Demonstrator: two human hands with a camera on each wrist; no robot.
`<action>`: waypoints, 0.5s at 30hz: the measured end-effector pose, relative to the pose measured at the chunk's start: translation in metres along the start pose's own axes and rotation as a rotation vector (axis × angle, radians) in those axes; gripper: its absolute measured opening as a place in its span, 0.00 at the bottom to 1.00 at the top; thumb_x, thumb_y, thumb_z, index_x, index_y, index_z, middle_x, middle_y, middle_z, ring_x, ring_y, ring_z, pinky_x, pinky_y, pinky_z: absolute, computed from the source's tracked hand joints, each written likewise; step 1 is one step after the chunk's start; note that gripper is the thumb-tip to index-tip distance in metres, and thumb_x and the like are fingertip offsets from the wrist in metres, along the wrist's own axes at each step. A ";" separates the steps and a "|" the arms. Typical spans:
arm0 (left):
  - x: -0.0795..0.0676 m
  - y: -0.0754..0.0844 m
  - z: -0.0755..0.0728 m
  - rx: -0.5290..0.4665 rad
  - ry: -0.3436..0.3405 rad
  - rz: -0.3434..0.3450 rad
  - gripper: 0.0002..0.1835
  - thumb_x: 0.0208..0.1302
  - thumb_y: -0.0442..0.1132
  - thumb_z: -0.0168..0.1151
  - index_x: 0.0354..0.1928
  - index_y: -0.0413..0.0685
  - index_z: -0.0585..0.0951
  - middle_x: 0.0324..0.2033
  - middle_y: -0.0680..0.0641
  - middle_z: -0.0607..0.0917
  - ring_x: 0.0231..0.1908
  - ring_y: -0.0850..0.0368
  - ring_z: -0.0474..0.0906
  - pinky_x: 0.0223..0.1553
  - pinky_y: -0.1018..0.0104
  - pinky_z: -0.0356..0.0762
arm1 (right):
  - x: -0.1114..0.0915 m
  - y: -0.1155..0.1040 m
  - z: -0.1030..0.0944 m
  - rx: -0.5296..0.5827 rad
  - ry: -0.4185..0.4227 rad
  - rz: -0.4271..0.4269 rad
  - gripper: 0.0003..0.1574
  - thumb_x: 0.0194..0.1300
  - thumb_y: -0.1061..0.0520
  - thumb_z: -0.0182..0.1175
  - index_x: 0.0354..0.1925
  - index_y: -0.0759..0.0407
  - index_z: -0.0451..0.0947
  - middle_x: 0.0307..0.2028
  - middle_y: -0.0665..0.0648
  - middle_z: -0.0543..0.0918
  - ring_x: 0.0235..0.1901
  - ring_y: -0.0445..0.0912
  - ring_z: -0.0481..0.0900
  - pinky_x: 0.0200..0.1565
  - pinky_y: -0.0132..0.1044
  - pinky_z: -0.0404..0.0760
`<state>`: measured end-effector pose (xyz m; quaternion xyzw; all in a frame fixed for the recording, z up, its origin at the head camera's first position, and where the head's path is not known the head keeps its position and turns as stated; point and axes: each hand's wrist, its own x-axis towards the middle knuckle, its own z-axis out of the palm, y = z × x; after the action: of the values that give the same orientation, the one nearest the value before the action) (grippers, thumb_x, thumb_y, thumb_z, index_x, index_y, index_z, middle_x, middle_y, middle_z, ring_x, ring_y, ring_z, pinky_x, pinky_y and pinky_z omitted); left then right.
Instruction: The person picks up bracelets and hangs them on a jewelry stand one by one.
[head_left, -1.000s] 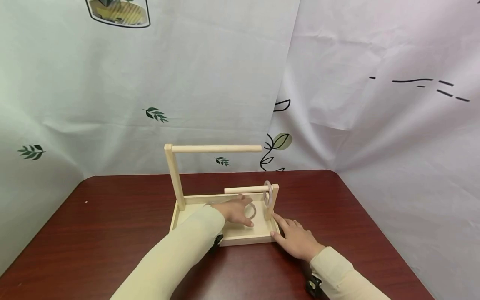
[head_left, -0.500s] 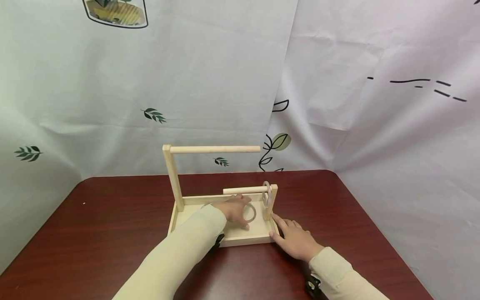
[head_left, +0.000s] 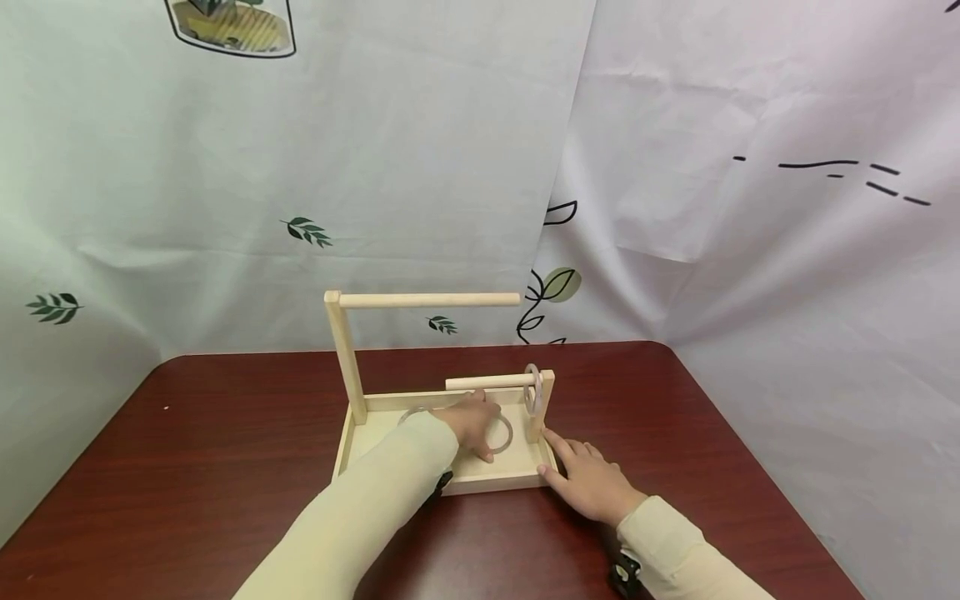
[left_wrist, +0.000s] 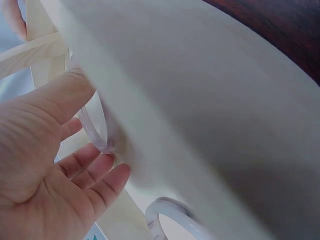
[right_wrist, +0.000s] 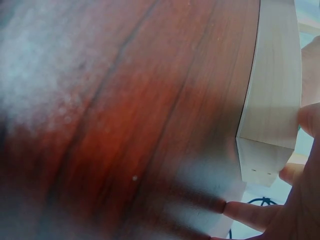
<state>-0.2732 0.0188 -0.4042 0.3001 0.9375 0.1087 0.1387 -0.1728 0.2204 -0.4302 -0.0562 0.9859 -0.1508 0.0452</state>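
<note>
My left hand [head_left: 471, 423] reaches down into a pale wooden tray stand [head_left: 495, 482]. In the left wrist view its thumb and fingertips span a pale, marbled bangle [left_wrist: 91, 127], touching it at opposite sides. This bangle [head_left: 510, 435] lies in the tray's right half, partly behind the hand. A second bangle [left_wrist: 162, 204] lies farther left in the tray, partly covered by my forearm in the head view. Another bangle [head_left: 533, 390] hangs on the lower rod near its post. My right hand [head_left: 592, 482] rests against the tray's front right corner, fingers extended.
The upper rod [head_left: 427, 300] juts right from a tall post [head_left: 345, 358] at the tray's left. Below it, the short lower rod [head_left: 483, 382] points left above my left hand. The dark red table [head_left: 225, 467] meets a white patterned cloth [head_left: 420, 167] behind.
My left thumb and fingers have drawn in around the bangle, and the hand has shifted slightly. More of the second bangle shows beside the forearm. The right hand stays at the tray corner.
</note>
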 end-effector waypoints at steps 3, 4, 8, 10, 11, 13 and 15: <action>-0.001 0.000 -0.001 0.011 -0.010 -0.002 0.35 0.40 0.44 0.81 0.53 0.43 0.79 0.45 0.43 0.72 0.48 0.51 0.69 0.51 0.62 0.70 | 0.000 -0.001 0.000 0.002 0.002 -0.002 0.37 0.69 0.36 0.51 0.72 0.45 0.61 0.61 0.62 0.73 0.62 0.64 0.68 0.47 0.72 0.67; -0.001 0.000 -0.001 0.010 -0.013 -0.002 0.34 0.40 0.44 0.81 0.53 0.43 0.79 0.45 0.43 0.73 0.48 0.51 0.69 0.51 0.62 0.70 | -0.001 -0.001 -0.001 0.003 0.003 -0.003 0.37 0.69 0.36 0.51 0.72 0.45 0.61 0.61 0.62 0.73 0.62 0.64 0.68 0.48 0.72 0.66; -0.003 0.000 -0.003 -0.007 -0.018 0.006 0.33 0.39 0.42 0.82 0.51 0.42 0.80 0.44 0.43 0.73 0.47 0.52 0.69 0.51 0.62 0.70 | -0.001 -0.001 -0.001 0.003 0.005 -0.005 0.37 0.69 0.36 0.50 0.72 0.45 0.61 0.61 0.62 0.73 0.62 0.64 0.68 0.48 0.72 0.67; -0.003 0.000 -0.003 -0.019 -0.015 0.013 0.33 0.38 0.41 0.82 0.50 0.42 0.80 0.43 0.44 0.73 0.45 0.52 0.69 0.49 0.62 0.71 | -0.001 -0.001 -0.001 0.002 0.004 -0.005 0.37 0.70 0.36 0.50 0.72 0.45 0.61 0.61 0.62 0.72 0.62 0.63 0.68 0.48 0.72 0.66; -0.004 0.000 -0.003 -0.026 -0.016 0.012 0.33 0.38 0.40 0.82 0.50 0.42 0.80 0.42 0.44 0.73 0.44 0.53 0.69 0.48 0.63 0.71 | -0.001 0.000 0.000 0.000 0.004 -0.004 0.37 0.70 0.36 0.50 0.72 0.45 0.60 0.61 0.62 0.72 0.62 0.63 0.68 0.48 0.72 0.66; -0.004 0.000 -0.002 -0.033 -0.017 0.010 0.33 0.37 0.39 0.82 0.50 0.42 0.79 0.41 0.45 0.72 0.42 0.54 0.69 0.47 0.64 0.72 | -0.001 0.000 0.000 0.002 0.001 -0.001 0.37 0.70 0.36 0.50 0.72 0.45 0.60 0.61 0.62 0.72 0.62 0.63 0.68 0.48 0.72 0.66; -0.004 0.000 -0.002 -0.041 -0.021 0.004 0.34 0.37 0.38 0.82 0.51 0.42 0.79 0.40 0.46 0.72 0.42 0.54 0.69 0.46 0.65 0.72 | -0.001 0.000 0.000 0.004 -0.002 0.001 0.37 0.70 0.36 0.50 0.72 0.45 0.60 0.61 0.62 0.72 0.62 0.64 0.67 0.48 0.72 0.66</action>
<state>-0.2705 0.0162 -0.4010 0.3000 0.9330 0.1250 0.1545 -0.1713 0.2204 -0.4300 -0.0556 0.9857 -0.1525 0.0462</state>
